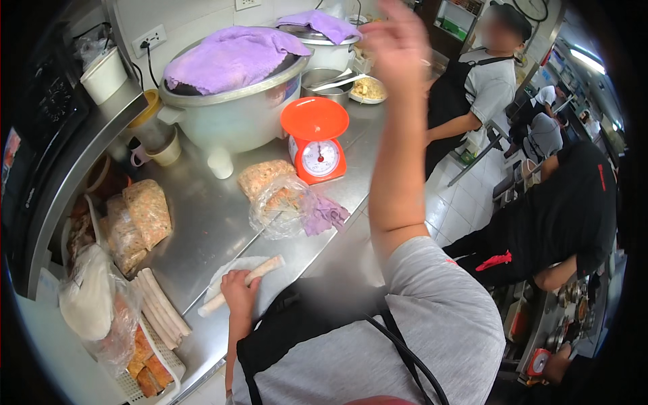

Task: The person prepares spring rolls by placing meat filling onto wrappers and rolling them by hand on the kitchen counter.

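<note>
My left hand (238, 293) is closed over a long pale wrapped roll (265, 269), which lies on a thin round white wrapper sheet (223, 273) near the counter's front edge. My right hand (397, 43) is raised high, blurred by motion and partly cut off by the top of the view. Its fingers look apart, and I see nothing in them. Several similar rolls (161, 309) lie side by side to the left. Beyond my left hand is an open plastic bag (281, 205) of orange-flecked filling, next to a crumpled purple cloth (326, 215).
An orange dial scale (320, 159) stands before a large lidded pot (228, 119) draped with a purple towel (235, 58). Bagged filling (147, 212), stacked wrappers (88, 298) and a white basket (174, 377) line the left. A co-worker (486, 86) stands beyond my right arm; another (552, 202) bends at right.
</note>
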### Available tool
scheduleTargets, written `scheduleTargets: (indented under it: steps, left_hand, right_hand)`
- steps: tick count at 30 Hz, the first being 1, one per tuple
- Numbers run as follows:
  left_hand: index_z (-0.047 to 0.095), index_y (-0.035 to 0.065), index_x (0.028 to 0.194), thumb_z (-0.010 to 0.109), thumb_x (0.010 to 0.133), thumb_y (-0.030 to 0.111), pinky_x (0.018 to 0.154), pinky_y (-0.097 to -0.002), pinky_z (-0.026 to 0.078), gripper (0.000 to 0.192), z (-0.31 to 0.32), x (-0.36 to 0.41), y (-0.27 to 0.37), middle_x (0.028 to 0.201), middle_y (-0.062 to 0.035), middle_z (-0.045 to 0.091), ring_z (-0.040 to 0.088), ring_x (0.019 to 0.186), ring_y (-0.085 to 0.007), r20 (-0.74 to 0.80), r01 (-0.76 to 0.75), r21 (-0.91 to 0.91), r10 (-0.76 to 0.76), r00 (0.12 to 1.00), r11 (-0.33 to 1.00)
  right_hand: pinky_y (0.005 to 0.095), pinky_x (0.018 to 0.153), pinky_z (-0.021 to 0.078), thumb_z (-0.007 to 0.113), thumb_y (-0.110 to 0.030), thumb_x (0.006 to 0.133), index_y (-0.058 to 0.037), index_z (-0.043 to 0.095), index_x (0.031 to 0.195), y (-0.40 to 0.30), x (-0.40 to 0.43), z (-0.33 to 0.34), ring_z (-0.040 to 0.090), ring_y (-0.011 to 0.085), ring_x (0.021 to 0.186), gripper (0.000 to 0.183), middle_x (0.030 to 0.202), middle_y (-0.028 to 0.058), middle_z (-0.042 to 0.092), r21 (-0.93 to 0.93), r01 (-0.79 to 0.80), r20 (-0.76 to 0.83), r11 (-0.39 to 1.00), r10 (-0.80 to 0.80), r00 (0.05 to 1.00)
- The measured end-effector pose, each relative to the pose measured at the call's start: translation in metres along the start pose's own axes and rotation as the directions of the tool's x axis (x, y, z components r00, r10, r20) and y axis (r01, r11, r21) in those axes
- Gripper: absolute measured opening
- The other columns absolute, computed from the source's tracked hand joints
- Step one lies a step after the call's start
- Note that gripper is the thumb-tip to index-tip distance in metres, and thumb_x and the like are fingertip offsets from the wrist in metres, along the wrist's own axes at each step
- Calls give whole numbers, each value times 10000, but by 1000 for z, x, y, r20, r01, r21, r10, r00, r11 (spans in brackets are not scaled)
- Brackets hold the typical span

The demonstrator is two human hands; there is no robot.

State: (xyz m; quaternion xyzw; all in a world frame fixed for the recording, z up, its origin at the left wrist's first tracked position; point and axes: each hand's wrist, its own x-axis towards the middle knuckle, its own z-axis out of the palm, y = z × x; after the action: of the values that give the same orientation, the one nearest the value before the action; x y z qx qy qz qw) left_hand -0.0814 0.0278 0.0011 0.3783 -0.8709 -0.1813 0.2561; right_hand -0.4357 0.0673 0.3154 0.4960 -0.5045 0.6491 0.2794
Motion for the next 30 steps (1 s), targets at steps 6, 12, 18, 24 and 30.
scheduleTargets:
  steps: [6,12,18,24,30]
  left_hand:
    - [604,63,777,709,537,178,708,-377,371,286,0,5,0,802,-80,535,476,795,-281,7,-29,-16,29,1000,999]
    - [601,70,758,707,540,182,701,-378,373,267,-1,9,-2,790,-79,536,477,791,-279,2,-21,-2,21,1000,1000]
    - [601,95,748,702,550,216,689,-375,372,253,-5,0,-3,777,-66,537,484,772,-261,4,-48,7,48,999,999]
    - [604,116,778,687,570,253,708,-364,357,262,-4,2,4,818,-43,535,478,817,-239,38,48,45,-50,998,998]
    - [586,109,877,688,559,274,773,-369,307,372,-14,-14,-3,858,-45,516,450,874,-236,-99,80,97,-70,993,992]
  right_hand:
    - [207,531,436,547,-7,721,-5,388,1062,-7,48,-80,523,111,559,376,724,82,563,175,193,-400,966,-109,910]
    - [200,544,421,506,-20,743,-5,362,1125,52,-22,-53,490,85,570,409,725,42,524,44,-265,-173,963,268,948]
    - [333,611,443,498,-47,698,-90,490,1082,-4,-161,57,554,258,691,387,738,121,544,-77,-111,757,991,131,640]
    - [291,594,442,485,-36,687,-102,476,1113,-121,-110,120,541,203,611,431,770,78,559,295,-89,779,951,-185,599]
    - [314,617,441,447,-77,722,-113,500,1075,-83,-104,180,547,248,684,359,756,116,562,104,-99,875,990,-44,481]
